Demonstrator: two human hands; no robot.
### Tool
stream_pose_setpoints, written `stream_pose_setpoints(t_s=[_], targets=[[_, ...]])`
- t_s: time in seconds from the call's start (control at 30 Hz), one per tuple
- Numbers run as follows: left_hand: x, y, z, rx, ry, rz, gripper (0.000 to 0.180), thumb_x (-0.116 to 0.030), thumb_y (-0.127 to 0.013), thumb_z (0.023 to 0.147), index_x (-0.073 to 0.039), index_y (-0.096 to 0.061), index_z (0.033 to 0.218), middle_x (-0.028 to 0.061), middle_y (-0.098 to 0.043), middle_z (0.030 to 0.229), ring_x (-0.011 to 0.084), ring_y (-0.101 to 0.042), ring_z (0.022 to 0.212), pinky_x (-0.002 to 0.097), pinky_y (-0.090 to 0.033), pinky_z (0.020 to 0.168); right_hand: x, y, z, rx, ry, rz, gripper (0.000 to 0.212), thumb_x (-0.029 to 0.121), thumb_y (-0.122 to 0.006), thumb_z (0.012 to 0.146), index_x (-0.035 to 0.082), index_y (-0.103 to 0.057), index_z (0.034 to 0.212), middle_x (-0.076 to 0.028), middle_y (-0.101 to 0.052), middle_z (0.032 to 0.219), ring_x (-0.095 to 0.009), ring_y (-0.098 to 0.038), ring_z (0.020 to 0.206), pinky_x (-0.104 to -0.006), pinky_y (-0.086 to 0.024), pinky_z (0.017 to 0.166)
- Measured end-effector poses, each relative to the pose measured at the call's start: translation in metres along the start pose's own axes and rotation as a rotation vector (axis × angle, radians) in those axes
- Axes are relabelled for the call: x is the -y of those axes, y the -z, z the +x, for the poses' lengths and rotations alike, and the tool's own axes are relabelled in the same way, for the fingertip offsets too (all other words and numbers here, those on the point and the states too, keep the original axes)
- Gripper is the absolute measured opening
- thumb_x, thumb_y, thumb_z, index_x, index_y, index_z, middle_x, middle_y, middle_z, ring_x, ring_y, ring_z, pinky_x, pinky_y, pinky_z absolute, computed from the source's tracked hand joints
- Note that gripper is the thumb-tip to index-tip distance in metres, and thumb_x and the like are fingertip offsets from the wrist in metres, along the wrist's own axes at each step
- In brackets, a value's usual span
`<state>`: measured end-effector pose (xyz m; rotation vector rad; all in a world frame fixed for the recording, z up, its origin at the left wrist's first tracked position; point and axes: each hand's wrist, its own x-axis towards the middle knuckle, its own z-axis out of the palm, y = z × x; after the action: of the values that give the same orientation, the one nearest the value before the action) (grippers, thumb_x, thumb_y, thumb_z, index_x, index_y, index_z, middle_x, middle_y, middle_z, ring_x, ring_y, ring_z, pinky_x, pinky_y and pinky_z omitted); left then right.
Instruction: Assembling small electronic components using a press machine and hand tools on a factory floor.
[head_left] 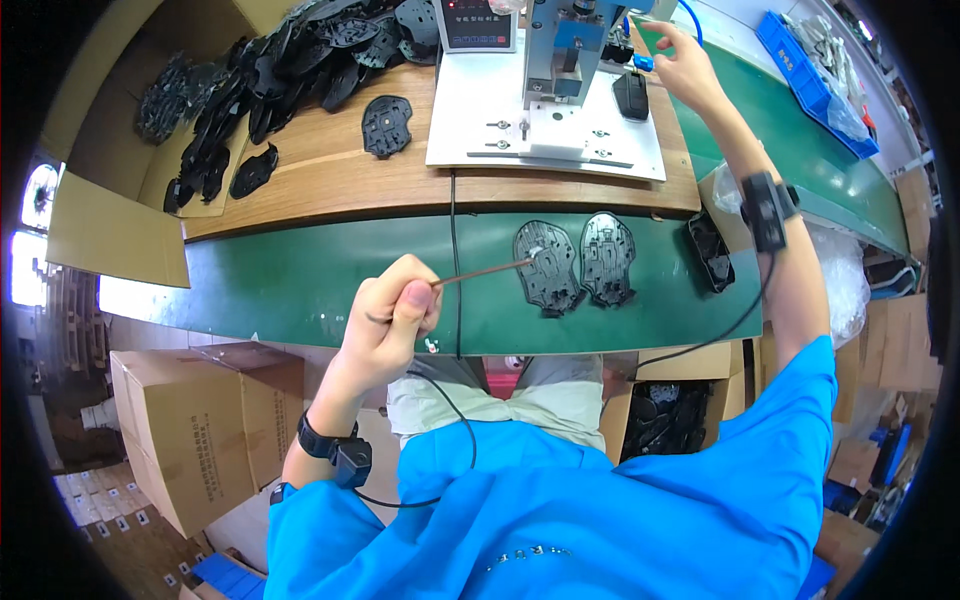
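Observation:
My left hand (395, 310) is closed round a thin brown rod (485, 273) over the green table. The rod's far tip, with a small whitish bit (537, 254) at it, lies over a black moulded plastic shell (550, 285); whether it touches cannot be made out. Beside that shell lies a second black shell (607, 262). My right hand (685, 68) is raised at the right side of a bench press (560, 60), near its blue hose fitting (643, 63). Its fingers are apart, with nothing seen in them. On the press's white base, at the right, rests a small black part (631, 96).
A wooden board (310, 190) carries a heap of black plastic parts (300, 60) and a single shell (387, 126). A control box (478, 28) stands left of the press. A black cable (456, 270) crosses the table. At right are a black tray (710, 252) and blue bin (815, 85).

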<state>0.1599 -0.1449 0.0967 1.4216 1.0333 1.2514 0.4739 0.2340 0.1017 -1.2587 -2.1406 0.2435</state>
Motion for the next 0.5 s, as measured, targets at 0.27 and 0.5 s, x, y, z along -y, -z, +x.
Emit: stream_pose_setpoints(t_s=[0.27, 0.5], targets=[[-0.012, 0.002, -0.036, 0.008, -0.22, 0.261, 0.026, -0.021, -0.053, 0.108, 0.0, -0.056, 0.092, 0.006, -0.052, 0.063, 0.0168, -0.051, 0.052, 0.0302, -0.04, 0.049, 0.163, 0.079, -0.182, 0.152, -0.076, 0.684, 0.035, -0.003, -0.048, 0.087, -0.003, -0.063, 0.119, -0.003, -0.057, 0.102, -0.005, -0.048, 0.078, -0.0207, -0.042, 0.072], [-0.004, -0.024, -0.058, 0.053, -0.3, 0.168, 0.041, -0.036, -0.053, 0.107, 0.001, -0.051, 0.09, 0.004, -0.044, 0.06, 0.0118, -0.039, 0.05, 0.0292, -0.029, 0.046, 0.235, 0.079, -0.264, 0.324, 0.368, 0.897, 0.035, 0.027, -0.067, 0.096, -0.003, -0.07, 0.115, -0.019, -0.06, 0.114, -0.017, -0.06, 0.087, -0.0256, -0.049, 0.065]])
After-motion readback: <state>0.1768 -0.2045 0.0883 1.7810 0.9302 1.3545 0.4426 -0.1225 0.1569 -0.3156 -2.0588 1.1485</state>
